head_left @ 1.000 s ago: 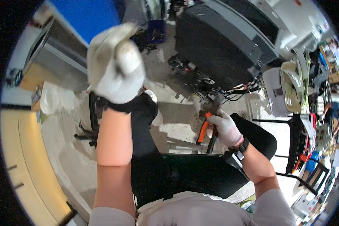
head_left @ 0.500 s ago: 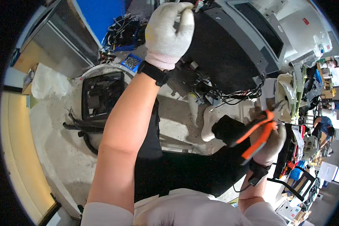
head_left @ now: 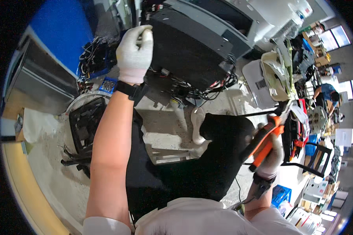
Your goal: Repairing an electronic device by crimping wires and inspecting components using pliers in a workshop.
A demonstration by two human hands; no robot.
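My left hand (head_left: 135, 53), in a white glove, is raised at the left edge of a large dark panelled unit (head_left: 192, 47). Its thumb and fingers curl together in a pinch; whatever lies between them is too small or hidden. In my gloved right hand (head_left: 277, 154), off to the right beside my knee, is a pair of pliers (head_left: 267, 145) with orange and black handles. The jaws point up and away from me. Below the unit hangs a bundle of dark cables (head_left: 217, 90) with connectors.
A blue bin of small metal fasteners (head_left: 107, 84) and a black tray-like housing (head_left: 86, 125) lie left of my arm. Beyond them stands a grey cabinet (head_left: 47, 86). Pale plastic covers (head_left: 272, 74) are at the right. Another person (head_left: 327, 94) works farther off.
The view has turned, so the unit and bins appear farther left. My left hand keeps its pinch near the unit's edge. The pliers stay in my right hand, slightly shifted.
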